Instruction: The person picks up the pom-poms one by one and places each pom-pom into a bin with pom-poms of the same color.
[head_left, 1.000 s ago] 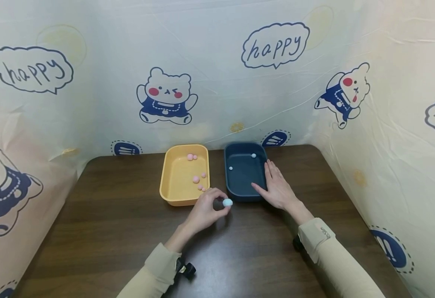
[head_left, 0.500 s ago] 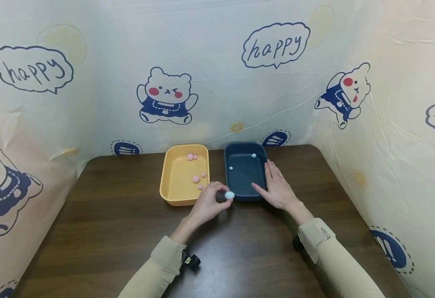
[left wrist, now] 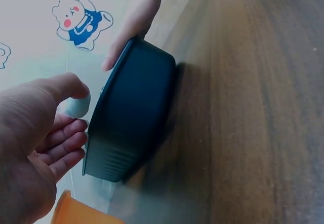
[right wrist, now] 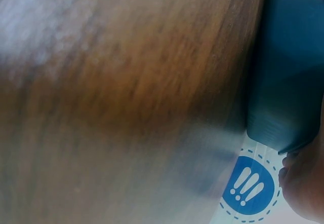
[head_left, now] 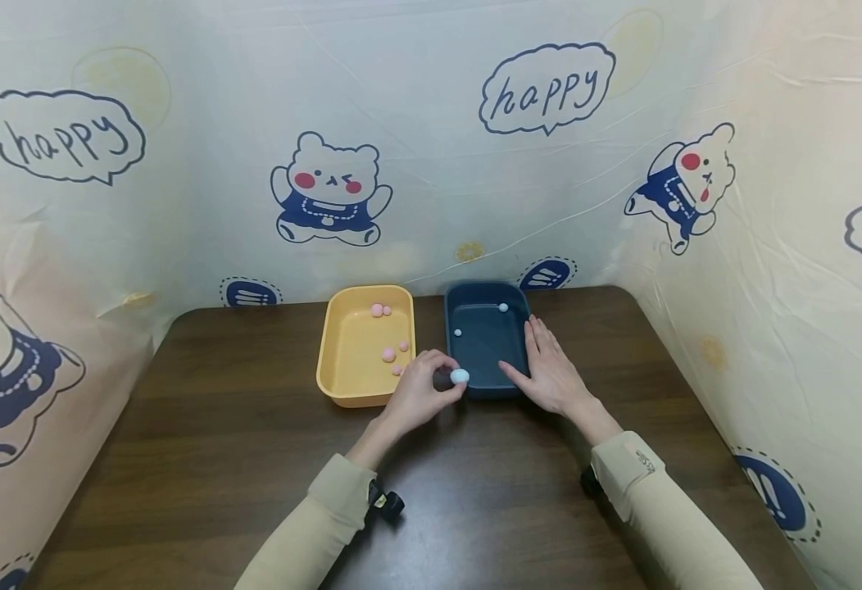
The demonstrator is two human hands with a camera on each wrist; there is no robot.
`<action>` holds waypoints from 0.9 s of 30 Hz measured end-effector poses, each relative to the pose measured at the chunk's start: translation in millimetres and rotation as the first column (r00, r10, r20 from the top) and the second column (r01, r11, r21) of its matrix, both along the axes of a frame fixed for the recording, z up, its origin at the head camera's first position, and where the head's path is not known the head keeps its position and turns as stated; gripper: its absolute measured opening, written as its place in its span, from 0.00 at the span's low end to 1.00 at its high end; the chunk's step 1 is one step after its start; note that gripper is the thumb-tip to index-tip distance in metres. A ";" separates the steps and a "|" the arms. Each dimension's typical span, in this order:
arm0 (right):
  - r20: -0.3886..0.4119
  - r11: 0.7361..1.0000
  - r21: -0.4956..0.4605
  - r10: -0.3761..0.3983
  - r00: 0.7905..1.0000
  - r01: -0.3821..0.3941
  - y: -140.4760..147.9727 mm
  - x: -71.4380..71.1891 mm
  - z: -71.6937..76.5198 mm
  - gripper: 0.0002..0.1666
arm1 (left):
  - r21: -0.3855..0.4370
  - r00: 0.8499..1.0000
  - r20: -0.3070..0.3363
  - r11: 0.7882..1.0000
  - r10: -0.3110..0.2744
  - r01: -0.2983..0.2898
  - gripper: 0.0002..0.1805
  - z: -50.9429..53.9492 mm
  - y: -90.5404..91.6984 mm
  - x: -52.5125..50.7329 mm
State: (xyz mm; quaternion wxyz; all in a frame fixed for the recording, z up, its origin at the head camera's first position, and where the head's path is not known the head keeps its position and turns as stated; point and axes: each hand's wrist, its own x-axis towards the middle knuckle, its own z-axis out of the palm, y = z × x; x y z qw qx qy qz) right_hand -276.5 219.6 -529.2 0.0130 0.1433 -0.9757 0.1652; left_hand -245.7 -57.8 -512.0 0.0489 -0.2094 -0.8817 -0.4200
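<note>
Between thumb and forefinger my left hand [head_left: 418, 393] pinches a light blue ball [head_left: 460, 375], held at the near left corner of the dark blue tray [head_left: 478, 369]. The left wrist view shows the ball [left wrist: 78, 107] beside the tray's rim, with the other fingers loosely bent below it. My right hand [head_left: 552, 381] rests on the tray's right edge, fingers extended and thumb over the rim. Inside this tray lie two small light blue balls, one near the back [head_left: 503, 307] and one at the left [head_left: 457, 333].
To the left stands a yellow tray [head_left: 350, 360] with several pink balls [head_left: 389, 355] in it. Both trays are on a brown wooden table [head_left: 239, 459]. A printed curtain [head_left: 431, 164] hangs behind the table and along its sides.
My left hand has moved forward and slightly right with the light blue ball, up to the dark blue tray's near corner. The right hand and both trays have stayed put.
</note>
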 end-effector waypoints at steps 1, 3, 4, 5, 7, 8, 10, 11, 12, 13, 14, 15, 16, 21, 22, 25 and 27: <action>-0.001 1.000 0.000 0.001 1.000 -0.001 0.1 -0.2 0.1 0.61 | 0.003 1.000 0.003 1.000 0.001 -0.001 0.12 1.0 0.6 -0.9; 0.000 1.000 0.000 0.002 1.000 -0.002 0.4 -0.2 0.4 0.61 | 0.007 1.000 0.002 1.000 0.000 0.000 0.12 2.7 1.9 -2.9; 0.001 1.000 0.001 0.003 1.000 -0.003 0.6 -0.2 0.4 0.61 | 0.007 1.000 -0.002 1.000 0.001 -0.001 0.12 3.5 2.5 -4.0; 0.004 1.000 0.000 0.003 1.000 -0.003 0.8 -0.2 0.6 0.61 | 0.006 1.000 -0.008 1.000 0.001 -0.001 0.12 3.9 3.2 -5.3; 0.006 1.000 -0.001 0.003 1.000 -0.003 1.0 0.2 1.4 0.61 | 0.004 1.000 -0.011 1.000 0.003 -0.003 0.13 4.2 4.6 -7.7; 0.006 1.000 -0.002 0.002 1.000 -0.002 0.9 0.1 1.5 0.61 | 0.002 1.000 -0.013 1.000 0.005 -0.005 0.13 3.9 5.2 -9.1; 0.005 1.000 0.000 0.001 1.000 -0.001 0.8 0.0 1.9 0.61 | -0.002 1.000 -0.015 1.000 0.006 -0.006 0.13 3.5 6.7 -12.4; 0.004 1.000 0.001 0.001 1.000 -0.001 0.6 -0.1 2.2 0.61 | -0.004 1.000 -0.017 1.000 0.005 -0.005 0.13 3.4 7.6 -14.0; 0.002 1.000 0.002 0.000 1.000 0.000 0.5 -0.3 2.5 0.61 | -0.003 1.000 -0.016 1.000 0.005 -0.005 0.14 3.2 8.3 -15.6; 0.001 1.000 0.003 -0.001 1.000 0.001 0.4 -0.7 2.5 0.61 | -0.001 1.000 -0.024 1.000 0.005 -0.005 0.14 3.0 9.1 -17.3; 0.001 1.000 0.004 -0.001 1.000 0.001 0.1 -1.2 2.3 0.61 | 0.003 1.000 -0.030 1.000 0.003 -0.003 0.14 2.9 10.0 -18.9; 0.002 1.000 0.005 -0.002 1.000 0.002 -0.1 -1.3 2.1 0.61 | 0.006 0.999 -0.038 1.000 0.003 -0.003 0.14 3.1 10.9 -20.3; 0.002 1.000 0.006 -0.002 1.000 0.002 -0.2 -1.5 1.5 0.61 | 0.008 0.999 -0.044 1.000 0.004 -0.003 0.14 3.2 11.6 -21.4; 0.010 1.000 -0.015 0.000 1.000 0.000 0.5 -1.3 -1.6 0.62 | 0.027 0.998 -0.059 1.000 0.006 -0.004 0.13 2.3 15.0 -27.1; 0.008 1.000 -0.028 0.003 1.000 -0.003 1.0 -1.1 -1.8 0.62 | 0.029 0.998 -0.058 1.000 0.005 -0.004 0.13 1.8 15.6 -28.4; 0.005 0.996 -0.085 0.010 1.000 -0.009 1.8 -0.4 -2.0 0.67 | 0.031 0.999 -0.054 1.000 0.005 -0.003 0.13 0.5 17.5 -32.3; 0.002 0.995 -0.101 0.015 1.000 -0.015 2.5 -0.6 -2.1 0.69 | 0.031 0.999 -0.052 1.000 0.007 -0.005 0.13 -0.3 18.7 -34.7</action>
